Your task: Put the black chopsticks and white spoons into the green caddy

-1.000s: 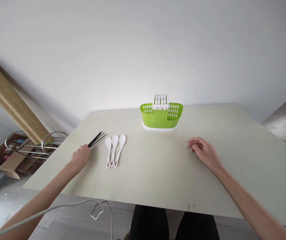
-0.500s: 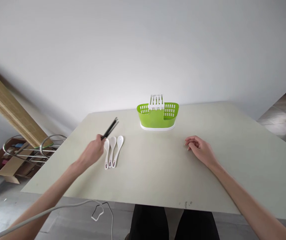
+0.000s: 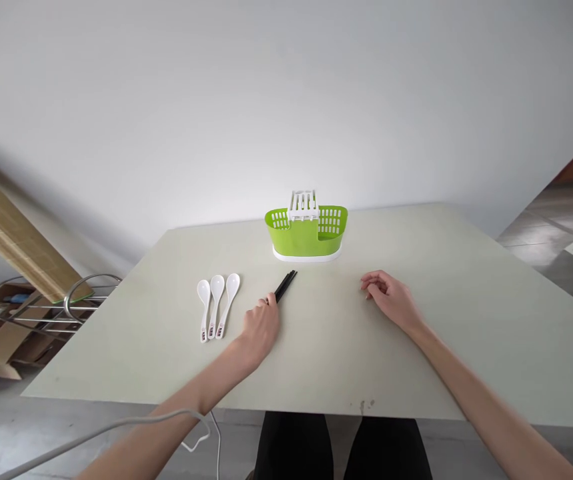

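My left hand (image 3: 261, 325) is closed around a bundle of black chopsticks (image 3: 285, 285), whose far ends point up and to the right, toward the basket. Their near ends are hidden under my fingers. Just left of this hand, three white spoons (image 3: 217, 287) lie side by side, bowls away from me. My right hand (image 3: 389, 295) rests on the table's right half, loosely curled, fingers a little apart from the thumb, with nothing seen in it. Behind both hands stands a green cutlery basket (image 3: 304, 240) with slotted ends and a white slatted piece (image 3: 303, 205) on top.
The pale table (image 3: 316, 373) backs onto a white wall. On the floor at left are a metal rack (image 3: 61, 320), an open cardboard box (image 3: 1, 347) and a long leaning board (image 3: 11, 227). A grey cable (image 3: 116, 427) crosses near my left forearm.
My left hand has carried the chopsticks rightward from beside the spoons to the table's middle, in front of the basket. The view has shifted slightly; my right hand keeps its pose.
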Demonstrator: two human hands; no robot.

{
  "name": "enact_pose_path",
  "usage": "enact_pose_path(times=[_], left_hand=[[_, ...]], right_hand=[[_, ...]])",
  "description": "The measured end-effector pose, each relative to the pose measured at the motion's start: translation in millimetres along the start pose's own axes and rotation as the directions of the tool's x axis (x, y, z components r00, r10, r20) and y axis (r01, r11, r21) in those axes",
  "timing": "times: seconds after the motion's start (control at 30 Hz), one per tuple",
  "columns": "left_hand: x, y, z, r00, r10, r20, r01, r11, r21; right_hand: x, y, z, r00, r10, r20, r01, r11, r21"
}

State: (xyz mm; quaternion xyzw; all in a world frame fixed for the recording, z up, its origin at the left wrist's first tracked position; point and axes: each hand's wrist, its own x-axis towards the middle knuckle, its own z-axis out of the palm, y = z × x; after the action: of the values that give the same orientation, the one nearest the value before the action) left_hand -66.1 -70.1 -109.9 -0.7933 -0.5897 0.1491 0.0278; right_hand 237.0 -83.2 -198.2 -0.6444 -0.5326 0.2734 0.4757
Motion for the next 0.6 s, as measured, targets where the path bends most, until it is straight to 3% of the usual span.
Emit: enact_pose_path(times=[0.17,0.3,0.47,0.6], left_hand=[[4,6,-4,0.998,0.048,0.031,-0.05,0.997,0.065],[1,-1,-17,1.0,0.025,-0.012,-0.024,0.998,0.054],[0,-55,-25,0.971,-0.112,-0.211,0.129,0.989,0.069],[-3,-111,-12,0.925,-0.286,-0.25,0.308,0.95,0.054]], right_hand=[[1,2,0,1.0,-0.009,0.005,0.009,1.0,0.003],[1,2,0,1.0,-0.005,0.008,0.005,1.0,0.007],[0,0,0,1.0,-0.007,0.009,0.007,1.0,0.019],[-1,-2,-1,1.0,-0.003,0.011,0.003,1.0,0.013]])
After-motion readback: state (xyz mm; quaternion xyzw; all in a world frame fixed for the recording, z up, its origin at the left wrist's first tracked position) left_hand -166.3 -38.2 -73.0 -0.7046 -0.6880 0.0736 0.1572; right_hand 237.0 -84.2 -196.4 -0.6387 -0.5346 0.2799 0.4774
